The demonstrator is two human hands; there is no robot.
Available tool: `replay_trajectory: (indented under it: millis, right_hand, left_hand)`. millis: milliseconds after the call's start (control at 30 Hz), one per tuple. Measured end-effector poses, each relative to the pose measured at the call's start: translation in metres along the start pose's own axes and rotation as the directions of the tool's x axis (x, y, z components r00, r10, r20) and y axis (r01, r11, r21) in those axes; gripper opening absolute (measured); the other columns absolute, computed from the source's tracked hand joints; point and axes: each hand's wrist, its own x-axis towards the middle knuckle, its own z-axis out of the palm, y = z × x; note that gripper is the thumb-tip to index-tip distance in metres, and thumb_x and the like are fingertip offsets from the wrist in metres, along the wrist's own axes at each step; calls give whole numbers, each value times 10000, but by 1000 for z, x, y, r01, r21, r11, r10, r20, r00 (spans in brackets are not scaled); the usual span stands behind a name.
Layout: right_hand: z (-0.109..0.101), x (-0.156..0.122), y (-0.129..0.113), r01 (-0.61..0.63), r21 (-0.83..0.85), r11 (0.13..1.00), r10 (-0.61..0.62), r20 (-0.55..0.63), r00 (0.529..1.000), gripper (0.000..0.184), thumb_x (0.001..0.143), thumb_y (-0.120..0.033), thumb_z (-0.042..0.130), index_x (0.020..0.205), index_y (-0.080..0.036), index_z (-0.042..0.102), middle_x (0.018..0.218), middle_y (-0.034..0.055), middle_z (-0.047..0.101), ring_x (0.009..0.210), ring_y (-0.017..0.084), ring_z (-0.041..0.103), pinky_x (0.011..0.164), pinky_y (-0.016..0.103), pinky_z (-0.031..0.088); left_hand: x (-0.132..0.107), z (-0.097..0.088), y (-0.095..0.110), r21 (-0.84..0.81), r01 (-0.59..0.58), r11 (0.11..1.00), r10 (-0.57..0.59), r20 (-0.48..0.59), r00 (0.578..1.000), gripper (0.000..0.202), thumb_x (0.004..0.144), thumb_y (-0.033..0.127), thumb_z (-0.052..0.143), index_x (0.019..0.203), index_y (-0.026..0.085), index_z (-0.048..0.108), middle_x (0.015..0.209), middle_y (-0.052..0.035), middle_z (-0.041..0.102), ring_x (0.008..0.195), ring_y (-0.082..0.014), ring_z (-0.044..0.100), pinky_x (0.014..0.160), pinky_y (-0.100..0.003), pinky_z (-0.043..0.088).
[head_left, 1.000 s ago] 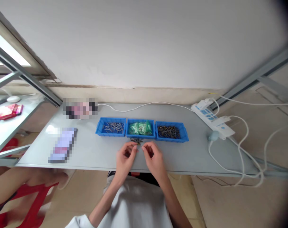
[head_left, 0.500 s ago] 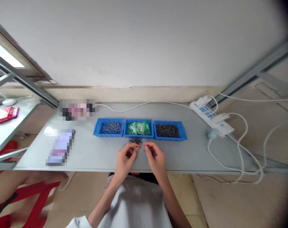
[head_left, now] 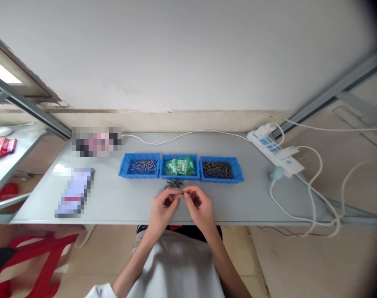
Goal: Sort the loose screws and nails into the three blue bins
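Note:
My left hand (head_left: 163, 207) and my right hand (head_left: 199, 205) meet over the front of the table, both closed in a pinch with fingertips touching or nearly so. Something tiny sits between the fingertips, too small to name. Just beyond my left fingers lies a small pile of dark screw-like metal pieces (head_left: 175, 183). Behind it, three blue trays stand side by side. Thin silvery screws or nails (head_left: 144, 166) lie in the left tray (head_left: 123, 170), green plastic packets (head_left: 179, 166) fill the middle one (head_left: 179, 178), and darker screws (head_left: 217, 170) the right one (head_left: 238, 174).
A phone (head_left: 75, 192), blurred out, lies on the left of the grey table (head_left: 114, 203). Behind it is another pixelated object (head_left: 97, 142) with a white cable. A white power strip (head_left: 275, 153) with plugs and loose cables occupies the right side. A red stool (head_left: 48, 265) and a person's leg show lower left.
My right hand has moved left, so its fingertips now meet those of my left hand, closing the small gap between them. The whole view has shifted slightly.

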Motion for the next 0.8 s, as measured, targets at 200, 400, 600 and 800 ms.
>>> replay_trajectory:
  millis: [200, 400, 600, 800]
  right_hand:
    - [4, -7, -6, 145, -92, 985, -141, 52, 989, 147, 990, -231, 640, 1133, -242, 675, 866, -4, 658, 623, 122, 532, 593, 246, 478]
    - [-8, 11, -18, 215, -256, 943, -255, -136, 957, 75, 1020, -269, 633, 1039, -230, 694, 819, 1, 669, 590, 121, 537, 582, 252, 489]
    - [-70, 52, -28, 102, -707, 700, -450, -326, 832, 172, 999, -306, 678, 1126, -210, 744, 859, 14, 703, 551, 119, 467, 643, 289, 472]
    - [-53, 31, -7, 304, -655, 692, -351, 63, 934, 193, 1054, -288, 582, 1114, -228, 755, 802, 13, 706, 650, 143, 644, 654, 253, 482]
  left_hand:
    - [-1, -1, -3, -19, 7, 1000, -6, 6, 1000, 135, 930, 271, 684, 979, 185, 776, 667, 11, 683, 572, -115, 560, 575, -208, 433]
    - [1, 0, 2, -28, 28, 999, -28, -8, 1000, 201, 959, 336, 678, 1085, 201, 757, 881, -25, 774, 578, -101, 528, 586, -211, 442]
    - [0, -1, 4, -77, 92, 993, -94, -20, 995, 292, 1016, 449, 614, 1043, 186, 738, 806, -36, 768, 569, -117, 499, 573, -229, 414]
    - [-1, -2, 6, -83, 114, 990, -119, -66, 991, 343, 1019, 494, 604, 1039, 180, 740, 762, -35, 753, 578, -129, 542, 582, -234, 424]
